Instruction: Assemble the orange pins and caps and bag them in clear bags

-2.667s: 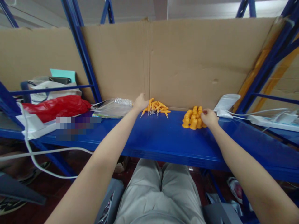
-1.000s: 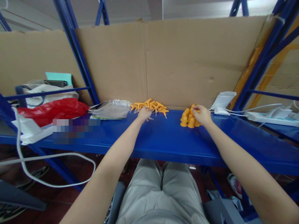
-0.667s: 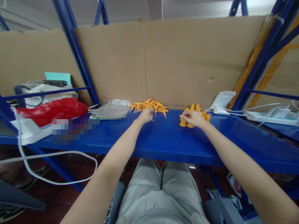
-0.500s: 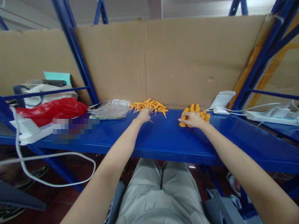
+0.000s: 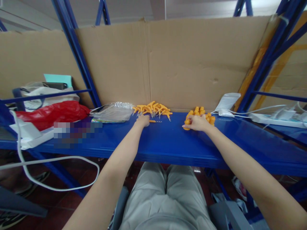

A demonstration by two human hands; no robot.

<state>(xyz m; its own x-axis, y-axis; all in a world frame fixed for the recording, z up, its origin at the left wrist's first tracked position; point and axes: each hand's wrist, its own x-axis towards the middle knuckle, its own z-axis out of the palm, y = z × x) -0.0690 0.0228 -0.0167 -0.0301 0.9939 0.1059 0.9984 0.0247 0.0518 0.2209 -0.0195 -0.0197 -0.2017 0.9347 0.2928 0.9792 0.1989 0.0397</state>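
Observation:
My left hand [image 5: 143, 120] is closed around the handle end of an orange corkscrew [image 5: 153, 121], whose metal spiral points right, just above the blue shelf. Behind it lies a pile of similar orange corkscrews [image 5: 153, 108], their metal spirals turned towards me. Further right, my right hand [image 5: 199, 122] reaches over a cluster of upright orange plastic pieces [image 5: 199, 110] with rounded, flared ends. Its thumb and fingers close on one orange piece [image 5: 187, 127] at the cluster's front left. The fingers partly cover the pieces below.
Clear plastic bags [image 5: 112, 112] lie left of the corkscrew pile. Further left are a red plastic bag [image 5: 57, 111] and a white power strip [image 5: 38, 139]. A cardboard panel [image 5: 182, 64] stands behind the blue shelf [image 5: 168, 143]. White cables and another power strip [image 5: 275, 118] lie at right.
My left hand has drawn slightly left and towards me from the pile, and the corkscrew in it now shows lying sideways. My right hand stays at the orange pieces.

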